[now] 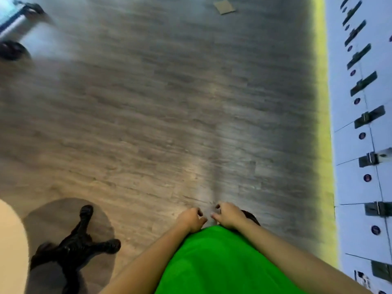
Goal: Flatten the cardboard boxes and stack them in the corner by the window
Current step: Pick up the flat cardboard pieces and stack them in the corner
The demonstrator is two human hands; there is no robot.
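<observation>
A small flat piece of brown cardboard [224, 6] lies on the wood-look floor at the far top of the view, well away from me. My left hand [192, 219] and my right hand [229, 215] hang close together in front of my green shirt, low in the frame. The fingers of both are loosely curled and hold nothing. The two hands nearly touch each other. No whole box is in view, and the picture is blurred by motion.
A wall of white lockers [364, 145] with dark latches runs down the right side, above a yellow strip [322, 102]. A black star-shaped chair base [80, 245] stands at lower left. A wheeled object [12, 49] sits at upper left.
</observation>
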